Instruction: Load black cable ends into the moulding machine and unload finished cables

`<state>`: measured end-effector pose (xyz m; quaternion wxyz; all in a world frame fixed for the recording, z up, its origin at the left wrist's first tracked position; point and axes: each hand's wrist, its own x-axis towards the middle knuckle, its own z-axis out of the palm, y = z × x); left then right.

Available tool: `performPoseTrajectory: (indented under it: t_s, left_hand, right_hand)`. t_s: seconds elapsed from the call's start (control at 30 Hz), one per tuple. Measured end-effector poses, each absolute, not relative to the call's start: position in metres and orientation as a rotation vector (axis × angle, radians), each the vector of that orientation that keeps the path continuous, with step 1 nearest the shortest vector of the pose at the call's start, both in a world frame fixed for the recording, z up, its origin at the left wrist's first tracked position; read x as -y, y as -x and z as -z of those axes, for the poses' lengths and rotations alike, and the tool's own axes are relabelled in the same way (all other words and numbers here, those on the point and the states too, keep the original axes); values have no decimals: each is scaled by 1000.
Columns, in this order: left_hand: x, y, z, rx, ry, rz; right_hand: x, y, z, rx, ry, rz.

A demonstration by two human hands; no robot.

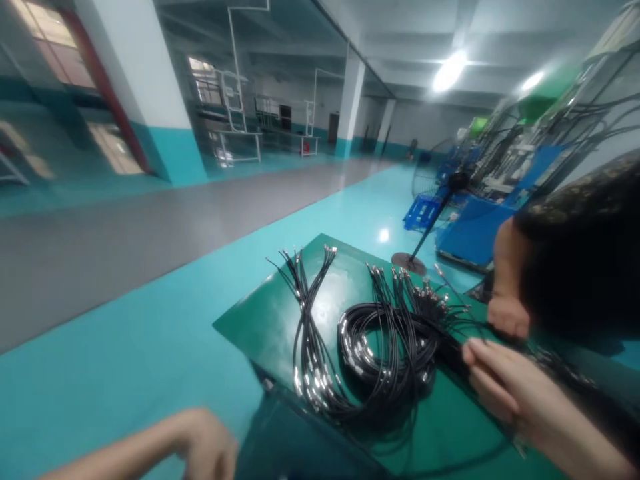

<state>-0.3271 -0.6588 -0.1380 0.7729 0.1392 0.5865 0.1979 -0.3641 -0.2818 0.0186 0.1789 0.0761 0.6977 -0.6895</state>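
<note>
My left hand hangs at the bottom edge, off the near side of the green table. Its fingers point down, blurred and partly cut off. Over the table's right part is my right hand, its fingers pressed together beside dark cables; whatever they may grip is hidden. A metal tip shows just below this hand. Left of it lies a coiled bundle of black cables with shiny metal connectors. Another bunch of black cables fans out toward the table's far left corner.
A co-worker's hand rests near the table's right side. Behind the table stand a floor fan, a blue crate and blue machines. A white and teal pillar rises at left.
</note>
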Motion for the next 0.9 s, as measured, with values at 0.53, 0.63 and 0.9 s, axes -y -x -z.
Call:
performPoseTrajectory:
  t_s: [0.53, 0.63, 0.9]
  left_hand:
    - [700, 434, -26, -3394, -592, -205]
    - [660, 463, 30, -3076, -911, -268]
    - [635, 480, 122, -3008, -1052, -123]
  right_hand:
    - [270, 306, 28, -2077, -243, 1653]
    - [274, 304, 31, -2222, -193, 1541]
    - [311, 357, 21, -2276, -229, 1788]
